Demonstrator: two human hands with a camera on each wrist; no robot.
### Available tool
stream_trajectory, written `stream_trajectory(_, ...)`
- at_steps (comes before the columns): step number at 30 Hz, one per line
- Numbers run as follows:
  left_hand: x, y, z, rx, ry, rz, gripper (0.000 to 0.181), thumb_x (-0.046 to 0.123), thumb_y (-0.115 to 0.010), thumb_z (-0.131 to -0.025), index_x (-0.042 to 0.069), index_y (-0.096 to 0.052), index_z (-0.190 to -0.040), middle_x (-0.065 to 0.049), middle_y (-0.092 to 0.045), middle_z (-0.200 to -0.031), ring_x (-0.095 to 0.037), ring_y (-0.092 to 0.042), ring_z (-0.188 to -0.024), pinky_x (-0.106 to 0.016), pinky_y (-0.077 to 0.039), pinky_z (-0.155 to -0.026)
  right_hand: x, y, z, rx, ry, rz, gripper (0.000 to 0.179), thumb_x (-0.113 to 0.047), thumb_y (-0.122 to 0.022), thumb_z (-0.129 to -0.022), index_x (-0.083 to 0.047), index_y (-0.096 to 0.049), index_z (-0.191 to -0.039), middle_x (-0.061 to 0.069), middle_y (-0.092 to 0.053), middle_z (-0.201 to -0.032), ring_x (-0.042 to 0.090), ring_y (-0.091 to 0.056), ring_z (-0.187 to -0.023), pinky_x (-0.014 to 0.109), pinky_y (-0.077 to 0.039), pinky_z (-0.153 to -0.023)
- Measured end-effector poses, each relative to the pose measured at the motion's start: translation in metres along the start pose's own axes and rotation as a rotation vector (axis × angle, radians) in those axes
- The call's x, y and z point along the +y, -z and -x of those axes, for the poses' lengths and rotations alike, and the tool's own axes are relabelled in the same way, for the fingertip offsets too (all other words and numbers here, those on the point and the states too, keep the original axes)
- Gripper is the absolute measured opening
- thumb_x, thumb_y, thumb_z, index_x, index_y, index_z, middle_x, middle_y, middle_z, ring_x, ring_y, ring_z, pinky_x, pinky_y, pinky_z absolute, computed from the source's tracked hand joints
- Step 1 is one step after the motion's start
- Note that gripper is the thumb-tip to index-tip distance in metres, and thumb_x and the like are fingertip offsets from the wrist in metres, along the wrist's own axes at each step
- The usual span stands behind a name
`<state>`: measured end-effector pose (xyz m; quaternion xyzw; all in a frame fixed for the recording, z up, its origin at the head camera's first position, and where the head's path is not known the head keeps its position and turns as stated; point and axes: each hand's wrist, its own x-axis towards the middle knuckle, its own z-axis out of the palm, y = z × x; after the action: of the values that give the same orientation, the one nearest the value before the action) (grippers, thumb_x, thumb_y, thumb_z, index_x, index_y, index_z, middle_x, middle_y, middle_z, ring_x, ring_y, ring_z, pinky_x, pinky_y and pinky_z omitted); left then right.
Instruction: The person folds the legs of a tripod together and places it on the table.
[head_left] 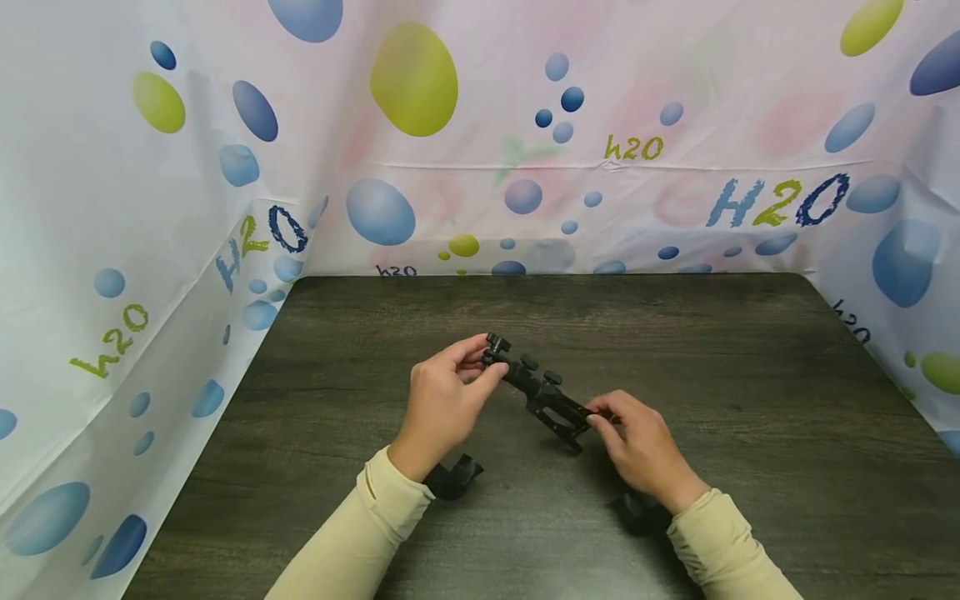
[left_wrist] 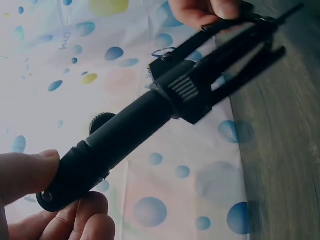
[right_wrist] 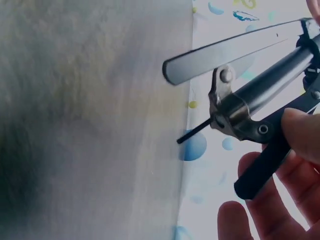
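Note:
A small black tripod (head_left: 529, 385) with several knobs is held above the table between both hands, tilted down to the right. My left hand (head_left: 444, 404) grips its head end, thumb on one side and fingers on the other; the left wrist view shows the tripod's tube (left_wrist: 130, 129) running away from that pinch. On the leg end, my right hand (head_left: 637, 437) pinches one leg between thumb and fingers. The legs are spread a little from the centre tube (right_wrist: 272, 75), and metal braces (right_wrist: 235, 112) join them to it in the right wrist view.
The dark wood-grain table (head_left: 337, 333) lies under the hands. A white cloth (head_left: 480, 150) printed with bubbles and "H2O" stands along its back and sides. Black wrist-worn gear (head_left: 453, 479) juts out below the left wrist, and similar dark gear (head_left: 641, 510) sits under the right.

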<state>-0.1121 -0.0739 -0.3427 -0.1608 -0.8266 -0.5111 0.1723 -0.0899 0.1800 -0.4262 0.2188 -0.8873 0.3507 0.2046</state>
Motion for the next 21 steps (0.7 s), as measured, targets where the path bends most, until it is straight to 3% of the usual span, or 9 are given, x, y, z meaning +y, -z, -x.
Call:
stream_trajectory(12,-0.016,-0.002,0.002,0.033,0.081,-0.073,0.039,0.010,-0.079,-0.087,-0.006,-0.068,-0.121,-0.016,-0.073,-0.106,-0.025,-0.072,-0.091,-0.032,-0.059,-0.076,0.000,0.004,-0.001,0.019,0.033,0.041,0.022,0.007,-0.075,-0.085,-0.011,-0.069,-0.095,-0.005,-0.063,-0.090,0.011,-0.061,-0.075,0.029,-0.053,-0.060)
stream_trajectory(21,-0.027,-0.003,0.009,-0.015,0.172,-0.091,0.039,0.013,-0.079,-0.088,-0.006,-0.068,-0.120,-0.014,-0.072,-0.106,-0.023,-0.072,-0.089,-0.033,-0.059,-0.076,0.003,0.005,0.000,0.013,0.060,0.069,0.024,0.008,-0.076,-0.083,-0.011,-0.068,-0.093,-0.006,-0.062,-0.088,0.010,-0.060,-0.075,0.031,-0.053,-0.062)
